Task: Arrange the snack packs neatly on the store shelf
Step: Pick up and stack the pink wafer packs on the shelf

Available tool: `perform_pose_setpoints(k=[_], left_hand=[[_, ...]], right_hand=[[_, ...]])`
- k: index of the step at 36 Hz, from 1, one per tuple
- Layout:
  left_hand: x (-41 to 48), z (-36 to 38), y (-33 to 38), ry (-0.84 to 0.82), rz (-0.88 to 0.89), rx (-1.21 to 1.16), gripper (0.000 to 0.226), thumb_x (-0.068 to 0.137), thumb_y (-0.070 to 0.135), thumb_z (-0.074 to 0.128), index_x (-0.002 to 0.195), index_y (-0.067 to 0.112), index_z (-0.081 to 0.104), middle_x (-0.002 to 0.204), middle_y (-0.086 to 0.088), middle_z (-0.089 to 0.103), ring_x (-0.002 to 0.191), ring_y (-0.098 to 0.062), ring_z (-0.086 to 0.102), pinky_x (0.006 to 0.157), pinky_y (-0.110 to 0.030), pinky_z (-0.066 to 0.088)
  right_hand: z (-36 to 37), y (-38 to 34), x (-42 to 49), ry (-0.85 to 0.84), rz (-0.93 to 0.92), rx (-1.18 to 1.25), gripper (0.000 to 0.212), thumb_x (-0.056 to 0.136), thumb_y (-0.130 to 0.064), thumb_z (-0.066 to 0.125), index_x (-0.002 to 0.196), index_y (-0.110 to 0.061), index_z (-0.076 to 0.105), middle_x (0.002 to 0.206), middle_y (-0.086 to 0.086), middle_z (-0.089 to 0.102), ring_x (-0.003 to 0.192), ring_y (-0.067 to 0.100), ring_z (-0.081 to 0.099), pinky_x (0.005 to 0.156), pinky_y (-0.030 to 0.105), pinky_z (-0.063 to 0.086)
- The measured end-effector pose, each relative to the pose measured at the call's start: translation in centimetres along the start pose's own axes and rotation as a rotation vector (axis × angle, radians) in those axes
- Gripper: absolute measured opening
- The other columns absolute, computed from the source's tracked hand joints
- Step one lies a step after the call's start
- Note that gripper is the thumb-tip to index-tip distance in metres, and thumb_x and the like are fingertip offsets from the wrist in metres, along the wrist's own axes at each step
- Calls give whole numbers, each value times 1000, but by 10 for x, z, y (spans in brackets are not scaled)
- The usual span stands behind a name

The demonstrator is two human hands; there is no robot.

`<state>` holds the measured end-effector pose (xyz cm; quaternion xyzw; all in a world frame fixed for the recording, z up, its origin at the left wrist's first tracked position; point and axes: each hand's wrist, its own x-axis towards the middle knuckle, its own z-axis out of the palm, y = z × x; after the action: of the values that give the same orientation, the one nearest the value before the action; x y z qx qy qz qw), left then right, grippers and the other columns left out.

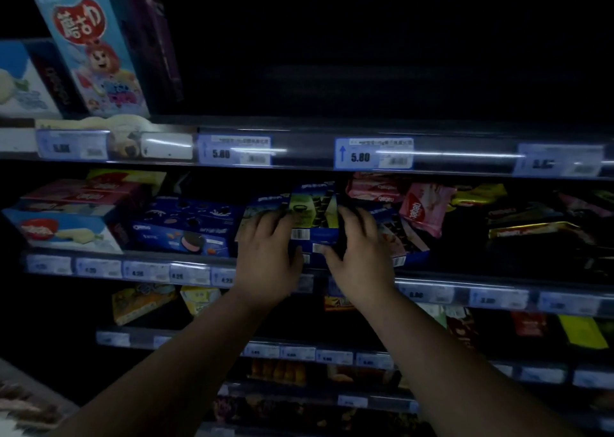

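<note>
A stack of blue-and-green snack boxes [314, 215] lies in the middle of the second shelf [166, 272], barcodes facing me. My left hand [267, 257] presses on the stack's left side, fingers spread over the box tops. On the right side rests my right hand [358, 253], thumb against the front face. Both hands clasp the stack between them. To the left stand blue Oreo boxes [186, 227]. Pink wafer packs [422, 209] lie tilted and jumbled to the right.
The upper shelf rail [299, 150] carries 5.80 price tags; tall blue boxes [93, 54] lean at its left, the rest is dark. Red-and-white boxes [66, 217] fill the second shelf's left end. Dark and yellow packs [531, 224] lie scattered at right. Lower shelves hold more packs.
</note>
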<state>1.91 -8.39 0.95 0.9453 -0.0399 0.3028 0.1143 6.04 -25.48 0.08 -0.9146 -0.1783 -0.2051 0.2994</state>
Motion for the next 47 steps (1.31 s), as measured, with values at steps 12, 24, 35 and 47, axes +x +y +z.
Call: perform_pose_setpoints(k=[12,24,35,47], left_hand=[[-5,34,100,-243,442,-194,51,83,26,60,133,16,52,134,-6,54,119,-26,48,96,-38,45],[9,65,117,-388,294,86,78,77,49,39,146,15,38,136,-9,55,120,-32,52,99,-47,40],[0,70,111,-363,275,254,79,65,41,57,136,8,50,110,-19,61,95,-41,58,82,-48,47],[12,66,123,-417,316,129,82,72,49,64,139,6,46,135,-19,55,121,-40,53,94,-50,48]], right_hand=[[-47,90,-17,-236,323,-316,84,75,-66,37,149,-28,28,147,13,42,132,36,37,112,47,24],[-49,120,-26,-311,32,-126,79,76,-52,41,152,-36,27,139,0,55,124,27,50,99,33,36],[-50,119,-26,-389,52,-106,88,82,-43,58,152,-42,4,146,2,45,130,25,35,99,33,19],[-57,120,-32,-394,36,-38,94,79,-34,66,154,-35,8,151,3,39,135,22,32,98,27,16]])
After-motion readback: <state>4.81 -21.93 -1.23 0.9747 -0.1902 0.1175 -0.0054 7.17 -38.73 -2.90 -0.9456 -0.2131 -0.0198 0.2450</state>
